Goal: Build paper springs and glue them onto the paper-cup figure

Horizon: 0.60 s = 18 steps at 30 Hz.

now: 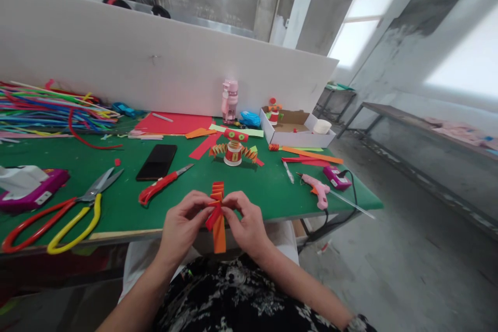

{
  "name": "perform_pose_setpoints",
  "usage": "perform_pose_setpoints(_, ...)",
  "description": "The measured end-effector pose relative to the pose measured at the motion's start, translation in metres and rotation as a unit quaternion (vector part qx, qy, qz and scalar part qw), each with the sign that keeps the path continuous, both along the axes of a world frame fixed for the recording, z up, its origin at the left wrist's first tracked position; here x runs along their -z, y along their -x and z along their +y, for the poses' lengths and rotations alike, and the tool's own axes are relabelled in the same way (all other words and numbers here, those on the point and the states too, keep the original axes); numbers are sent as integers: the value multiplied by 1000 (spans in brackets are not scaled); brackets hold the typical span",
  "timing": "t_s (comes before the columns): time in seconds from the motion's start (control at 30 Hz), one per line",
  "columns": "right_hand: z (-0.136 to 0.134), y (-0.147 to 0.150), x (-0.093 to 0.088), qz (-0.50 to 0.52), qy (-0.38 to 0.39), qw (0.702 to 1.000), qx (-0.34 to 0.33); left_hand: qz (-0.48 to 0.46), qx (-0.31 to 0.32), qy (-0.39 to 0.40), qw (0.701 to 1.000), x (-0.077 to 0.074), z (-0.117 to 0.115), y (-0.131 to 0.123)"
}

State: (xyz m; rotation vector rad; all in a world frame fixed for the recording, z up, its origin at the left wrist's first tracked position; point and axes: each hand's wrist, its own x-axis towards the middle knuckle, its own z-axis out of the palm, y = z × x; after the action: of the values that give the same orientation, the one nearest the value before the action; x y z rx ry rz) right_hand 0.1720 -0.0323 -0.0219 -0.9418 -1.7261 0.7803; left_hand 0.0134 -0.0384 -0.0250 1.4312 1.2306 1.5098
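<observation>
Near the table's front edge, my left hand (188, 223) and my right hand (245, 220) pinch red and orange paper strips (219, 231) between thumbs and fingers. The upper part of the strips is pleated into small accordion folds, while an orange tail hangs down and a shorter red end points toward me. Just beyond my hands stands a small paper-cup figure (233, 154), with a red head, green round eyes and folded paper arms. Left of my hands lies a red-handled knife (163, 185).
Large scissors (86, 202) and a black phone (157, 162) lie to the left, with many pipe cleaners (50, 109) behind. A pink glue gun (317, 189), a white box (299, 137) and paper strips are to the right. A pink bottle (230, 101) stands by the white partition (155, 62).
</observation>
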Motion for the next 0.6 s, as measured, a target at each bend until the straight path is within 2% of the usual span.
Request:
perform_pose_setpoints(0.07, 2, -4, -3, 20, -1, 1000, 18, 45, -17, -23, 999, -2, 2, 3)
perform_pose_setpoints(0.17, 4, -11, -10, 9, -47, 997, 63, 176, -28, -88, 980, -5, 6, 10)
perform_pose_setpoints(0.23, 5, -14, -14, -36, -92, 993, 61, 284, -29, -155, 946, -8, 9, 12)
perform_pose_setpoints(0.3, 5, -13, -16, -90, -119, 988, 42, 389, -25, -214, 896, -12, 11, 11)
perform_pose_setpoints(0.37, 4, -11, -14, -139, -128, 981, 38, 477, -19, -241, 845, -15, 12, 7)
perform_pose_setpoints(0.43, 4, -10, -10, -182, -130, 973, 51, 537, -13, -246, 806, -18, 13, 2)
perform_pose_setpoints(0.5, 5, -10, -6, -213, -126, 967, 61, 570, -11, -246, 784, -20, 13, -4)
perform_pose_setpoints(0.6, 6, -13, -2, -216, -113, 968, 60, 587, 1, -242, 772, -26, 15, -8)
